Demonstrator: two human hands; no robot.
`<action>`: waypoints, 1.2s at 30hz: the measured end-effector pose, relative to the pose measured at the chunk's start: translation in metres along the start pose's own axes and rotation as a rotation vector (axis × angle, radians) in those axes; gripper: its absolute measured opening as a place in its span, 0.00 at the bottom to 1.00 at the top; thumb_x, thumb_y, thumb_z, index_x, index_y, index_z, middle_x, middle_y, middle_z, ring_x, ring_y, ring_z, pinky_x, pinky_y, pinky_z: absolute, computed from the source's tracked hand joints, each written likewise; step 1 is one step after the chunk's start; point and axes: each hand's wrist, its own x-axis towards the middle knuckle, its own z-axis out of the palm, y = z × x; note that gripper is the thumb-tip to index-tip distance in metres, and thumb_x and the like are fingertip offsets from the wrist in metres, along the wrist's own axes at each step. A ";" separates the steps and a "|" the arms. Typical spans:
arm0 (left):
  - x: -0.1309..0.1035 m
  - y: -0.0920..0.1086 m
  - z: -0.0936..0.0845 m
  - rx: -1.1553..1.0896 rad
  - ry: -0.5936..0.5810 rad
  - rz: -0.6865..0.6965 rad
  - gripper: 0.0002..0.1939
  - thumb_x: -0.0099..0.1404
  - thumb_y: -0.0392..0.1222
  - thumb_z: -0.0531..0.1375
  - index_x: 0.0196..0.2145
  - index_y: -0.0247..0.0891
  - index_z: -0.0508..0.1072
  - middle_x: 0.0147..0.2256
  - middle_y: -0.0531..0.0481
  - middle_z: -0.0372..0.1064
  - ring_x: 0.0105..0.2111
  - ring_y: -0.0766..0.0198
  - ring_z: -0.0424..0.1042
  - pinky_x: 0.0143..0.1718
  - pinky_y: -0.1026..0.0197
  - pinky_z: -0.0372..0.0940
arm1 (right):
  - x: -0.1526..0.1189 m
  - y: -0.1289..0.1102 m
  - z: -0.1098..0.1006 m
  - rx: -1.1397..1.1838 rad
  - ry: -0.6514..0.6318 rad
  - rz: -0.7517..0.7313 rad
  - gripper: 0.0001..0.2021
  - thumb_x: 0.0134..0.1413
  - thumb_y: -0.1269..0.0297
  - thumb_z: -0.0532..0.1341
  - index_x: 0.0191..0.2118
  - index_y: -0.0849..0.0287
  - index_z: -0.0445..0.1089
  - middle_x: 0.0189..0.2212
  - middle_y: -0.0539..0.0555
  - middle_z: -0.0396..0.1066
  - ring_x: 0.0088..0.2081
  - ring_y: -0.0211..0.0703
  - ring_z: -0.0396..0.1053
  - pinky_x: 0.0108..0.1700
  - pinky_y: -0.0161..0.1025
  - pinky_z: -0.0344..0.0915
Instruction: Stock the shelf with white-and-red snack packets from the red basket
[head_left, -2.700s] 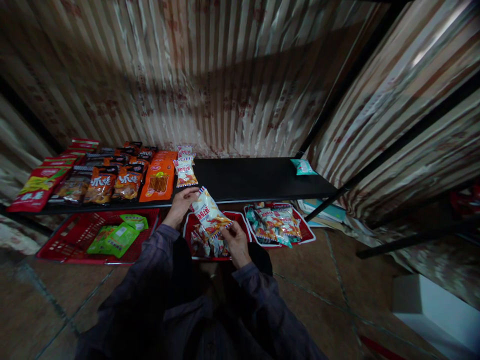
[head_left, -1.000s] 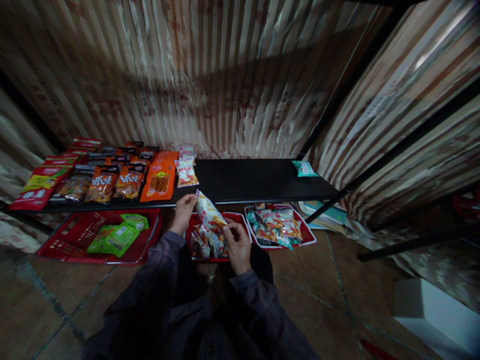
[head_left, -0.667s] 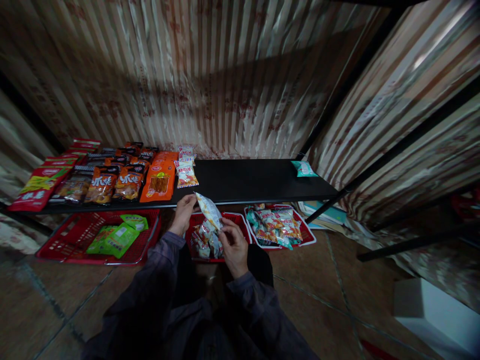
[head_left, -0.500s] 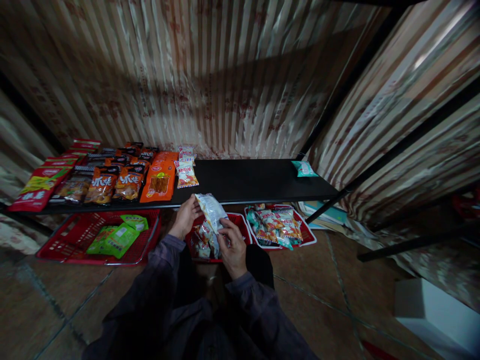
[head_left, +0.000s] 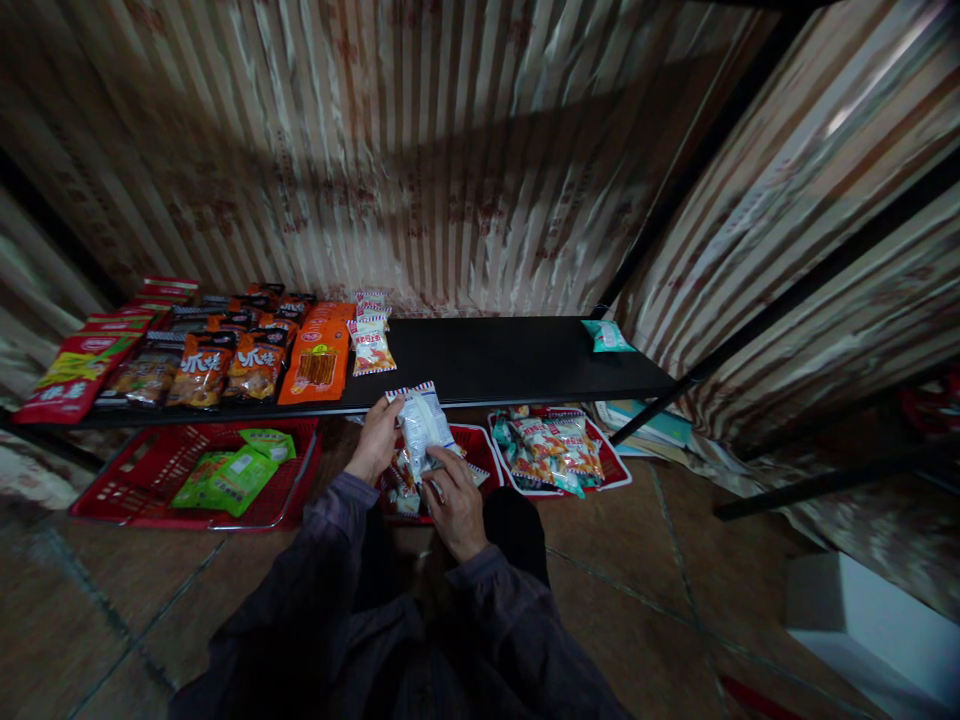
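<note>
My left hand (head_left: 377,437) pinches the upper left edge of a white snack bag (head_left: 424,425), its printed back facing me. The fingers of my right hand (head_left: 456,503) are closed at the bag's lower right side. Below the bag is a red basket (head_left: 491,465) with more snack bags, partly hidden by my hands. On the black shelf (head_left: 487,355) just beyond, white and orange snack bags (head_left: 373,347) lie in a short row beside an orange packet (head_left: 317,357).
Red packets (head_left: 79,370) and orange-black bags (head_left: 255,363) fill the shelf's left part; a teal bag (head_left: 607,336) lies at its right end. Baskets with green packets (head_left: 232,478) and mixed bags (head_left: 555,447) flank the middle one. A white box (head_left: 874,630) stands at lower right.
The bag in my hands has turned more upright, its striped top edge now showing. My right hand has shifted slightly left, and my left hand slightly right.
</note>
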 end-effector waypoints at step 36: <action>0.003 -0.008 -0.009 -0.178 -0.007 0.014 0.10 0.49 0.39 0.65 0.30 0.36 0.70 0.28 0.52 0.73 0.31 0.66 0.72 0.38 0.64 0.63 | 0.008 -0.004 0.004 -0.094 -0.027 0.052 0.22 0.58 0.68 0.51 0.59 0.58 0.57 0.59 0.60 0.58 0.61 0.51 0.52 0.58 0.56 0.56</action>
